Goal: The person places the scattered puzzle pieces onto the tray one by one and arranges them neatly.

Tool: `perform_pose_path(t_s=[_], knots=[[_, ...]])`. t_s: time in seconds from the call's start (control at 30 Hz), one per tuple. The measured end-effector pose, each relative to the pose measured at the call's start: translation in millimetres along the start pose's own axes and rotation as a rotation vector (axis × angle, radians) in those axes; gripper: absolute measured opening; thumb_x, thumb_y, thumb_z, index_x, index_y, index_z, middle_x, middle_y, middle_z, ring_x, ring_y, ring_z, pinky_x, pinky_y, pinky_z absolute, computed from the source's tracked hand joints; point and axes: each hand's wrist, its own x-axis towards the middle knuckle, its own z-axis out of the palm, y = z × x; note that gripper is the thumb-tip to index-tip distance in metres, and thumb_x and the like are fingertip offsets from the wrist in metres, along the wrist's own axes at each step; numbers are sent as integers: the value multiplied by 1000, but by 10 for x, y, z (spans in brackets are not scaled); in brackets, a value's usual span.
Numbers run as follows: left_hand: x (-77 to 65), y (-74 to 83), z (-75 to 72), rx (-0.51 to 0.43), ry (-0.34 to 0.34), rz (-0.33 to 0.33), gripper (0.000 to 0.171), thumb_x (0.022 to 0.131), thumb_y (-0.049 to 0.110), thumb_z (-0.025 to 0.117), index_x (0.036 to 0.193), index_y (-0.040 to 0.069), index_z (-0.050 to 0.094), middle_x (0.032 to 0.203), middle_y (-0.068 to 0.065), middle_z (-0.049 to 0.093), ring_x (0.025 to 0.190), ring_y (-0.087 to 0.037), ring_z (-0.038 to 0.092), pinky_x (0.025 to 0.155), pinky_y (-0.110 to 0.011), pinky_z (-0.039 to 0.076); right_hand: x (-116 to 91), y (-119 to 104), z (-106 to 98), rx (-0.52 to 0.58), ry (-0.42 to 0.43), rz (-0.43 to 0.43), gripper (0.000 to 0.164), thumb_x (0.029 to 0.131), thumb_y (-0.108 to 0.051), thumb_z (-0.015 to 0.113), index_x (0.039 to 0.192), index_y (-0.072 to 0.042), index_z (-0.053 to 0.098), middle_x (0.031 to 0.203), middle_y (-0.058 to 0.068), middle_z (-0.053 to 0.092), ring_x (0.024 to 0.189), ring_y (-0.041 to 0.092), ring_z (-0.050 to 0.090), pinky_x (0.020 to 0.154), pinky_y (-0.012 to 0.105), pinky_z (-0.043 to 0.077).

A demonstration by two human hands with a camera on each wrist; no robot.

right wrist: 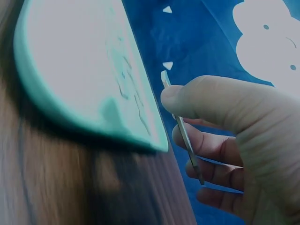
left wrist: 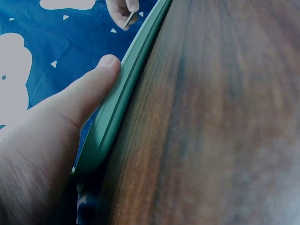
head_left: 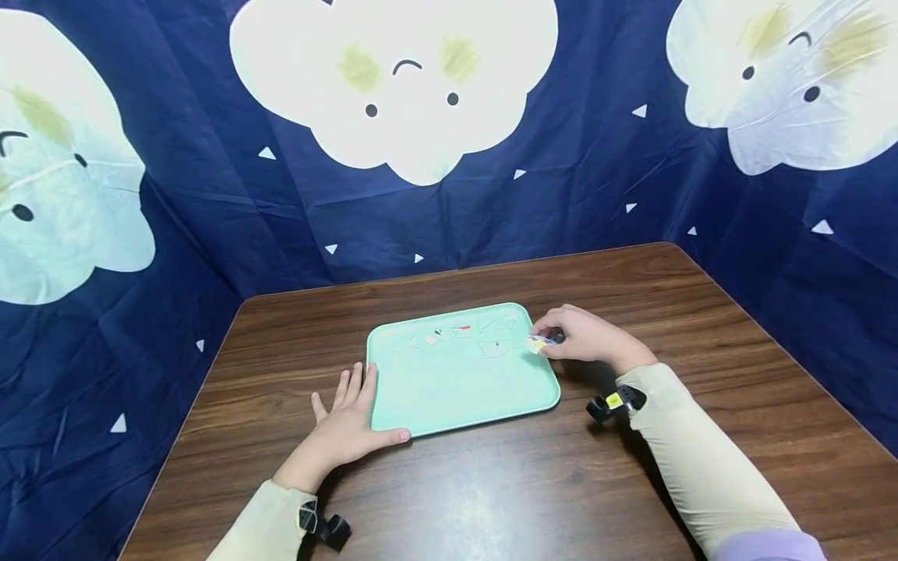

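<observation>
A mint-green tray (head_left: 449,399) lies on the wooden table. My left hand (head_left: 344,428) is spread at its near left corner, fingers straight along the left side. In the left wrist view, the thumb (left wrist: 96,82) rests against the tray's rim. Over the tray's right side, my right hand (head_left: 592,336) pinches a thin, flat piece (head_left: 537,344) with coloured printing. The right wrist view shows this piece (right wrist: 188,143) edge-on between thumb and fingers, raised above the tray. What is printed on it is too small to tell.
Toward the tray's back lie several thin, pale, flat pieces, one with a red part (head_left: 461,330); their outlines are faint. The brown table (head_left: 491,499) extends around the tray. Behind it hangs a dark blue cloth (head_left: 421,218) with white clouds and triangles.
</observation>
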Motion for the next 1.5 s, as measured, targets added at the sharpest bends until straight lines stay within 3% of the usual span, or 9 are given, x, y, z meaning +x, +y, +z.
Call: perform_pose_path(t_s=[0.47, 0.7, 0.83, 1.17, 1.5], knots=[[6, -24, 16, -5, 3, 0, 136, 72, 91, 55, 163, 6, 1, 167, -23, -5, 153, -45, -7, 102, -82, -14, 386, -246, 235, 5, -26, -27, 33, 87, -25, 78, 117, -12, 77, 108, -3, 72, 98, 20, 56, 87, 39, 47], [16, -50, 38, -1, 0, -5, 137, 71, 93, 53, 163, 7, 1, 167, -23, -6, 153, -44, -8, 101, -82, -14, 541, -344, 327, -12, -28, -80, 32, 87, -22, 77, 117, -11, 77, 111, 0, 73, 105, 19, 64, 107, 47, 41], [21, -54, 42, 2, 0, -6, 138, 70, 94, 53, 163, 7, 1, 167, -24, -7, 153, -44, -8, 101, -82, -14, 618, -397, 379, -41, -20, -72, 35, 86, -25, 78, 118, -12, 76, 108, -2, 73, 108, 21, 61, 103, 46, 43], [16, -58, 36, 5, -2, -6, 137, 71, 93, 53, 163, 7, 0, 167, -24, -7, 153, -45, -8, 101, -82, -14, 834, -560, 508, -66, -11, -91, 32, 86, -30, 79, 114, -17, 77, 101, -6, 71, 96, 14, 63, 90, 37, 49], [12, -41, 29, 6, 7, 3, 136, 71, 93, 53, 163, 7, 1, 167, -24, -6, 153, -44, -8, 102, -82, -13, 956, -725, 588, -48, -9, -92, 32, 85, -32, 80, 113, -17, 78, 103, -8, 72, 101, 16, 62, 98, 39, 45]])
